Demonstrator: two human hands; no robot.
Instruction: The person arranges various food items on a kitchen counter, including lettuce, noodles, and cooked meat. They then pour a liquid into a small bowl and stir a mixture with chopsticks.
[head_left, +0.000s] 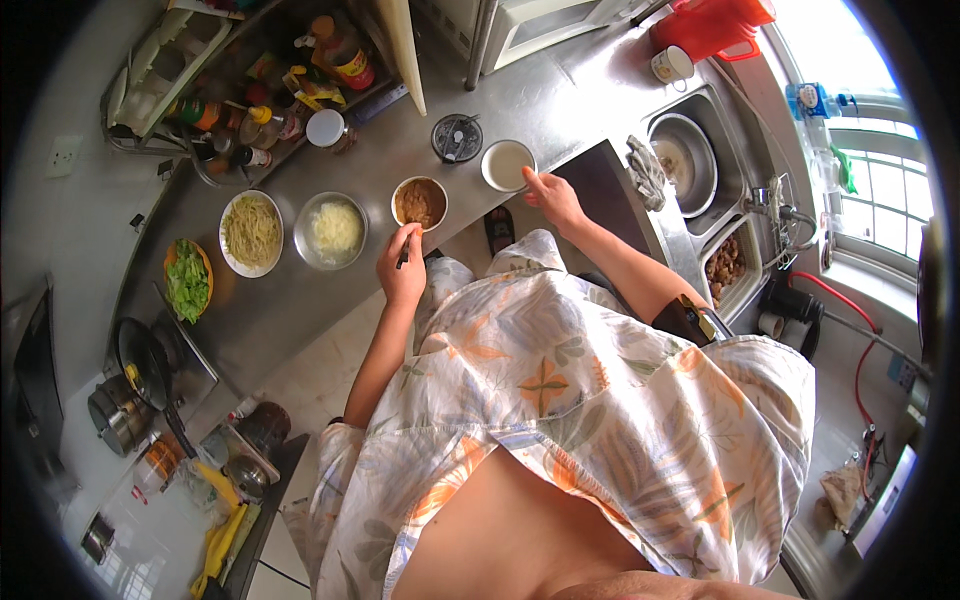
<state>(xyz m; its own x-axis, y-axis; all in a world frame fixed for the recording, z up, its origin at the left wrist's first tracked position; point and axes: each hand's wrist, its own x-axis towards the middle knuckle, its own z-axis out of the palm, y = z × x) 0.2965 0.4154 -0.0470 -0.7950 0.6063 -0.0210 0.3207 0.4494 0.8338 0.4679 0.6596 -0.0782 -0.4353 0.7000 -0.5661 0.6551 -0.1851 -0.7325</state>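
My left hand (403, 271) is at the near rim of a small white bowl (442, 214) of brown minced or sauced food (418, 201). A slim dark utensil (405, 253) sits in its fingers; whether they also grip the bowl rim is unclear. My right hand (555, 199) grips the right rim of another white bowl (487, 174), which holds pale, cloudy liquid (507, 165). Left of the brown food stand a metal bowl (303, 232) of pale shredded food and a white oval dish (227, 251) of pale green shreds. Farther left, an orange bowl (208, 289) contains chopped green leaves (186, 277).
Behind the bowls are a round dark-lidded container (457, 139), a white-lidded jar (327, 129) and a rack of sauce bottles. A metal basin (709, 176) sits in the sink at right, beside a grey cloth (645, 174). A wok (142, 367) rests at left.
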